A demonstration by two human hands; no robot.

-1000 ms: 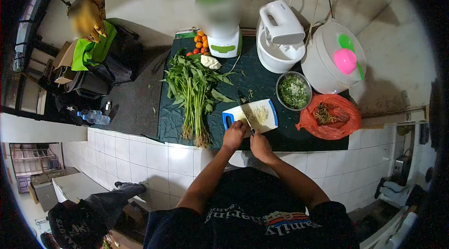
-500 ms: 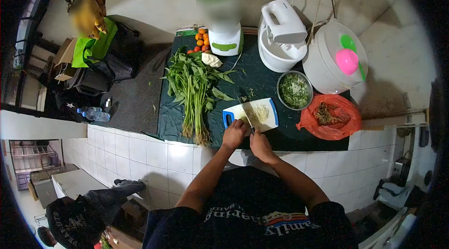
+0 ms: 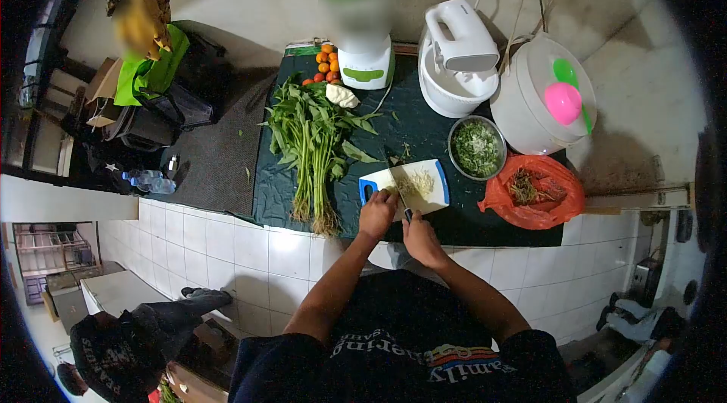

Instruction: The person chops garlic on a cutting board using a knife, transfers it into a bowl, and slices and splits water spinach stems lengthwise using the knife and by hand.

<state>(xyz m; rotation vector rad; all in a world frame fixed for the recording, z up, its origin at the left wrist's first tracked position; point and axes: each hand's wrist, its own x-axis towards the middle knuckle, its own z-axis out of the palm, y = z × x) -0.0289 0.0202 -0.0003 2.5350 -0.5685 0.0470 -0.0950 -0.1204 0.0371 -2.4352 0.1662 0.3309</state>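
A white cutting board with blue ends lies near the front edge of the dark green tabletop. Finely chopped pale pieces are spread over it. My right hand is closed round the handle of a knife, whose blade slants across the board. Just left of the blade, my left hand rests on the board's left part with its fingers pressed together; what they hold is hidden. A metal bowl of chopped greens stands right of the board. Leafy stalks with roots lie on the left.
A red plastic bag holding scraps is at the right. Behind stand a white blender, a stand mixer and a large white container. Orange fruits sit beside the blender. Another person is at the lower left.
The view has shifted slightly. My hands stay at the board, the knife still in my right hand. The other person at the lower left has moved slightly left.
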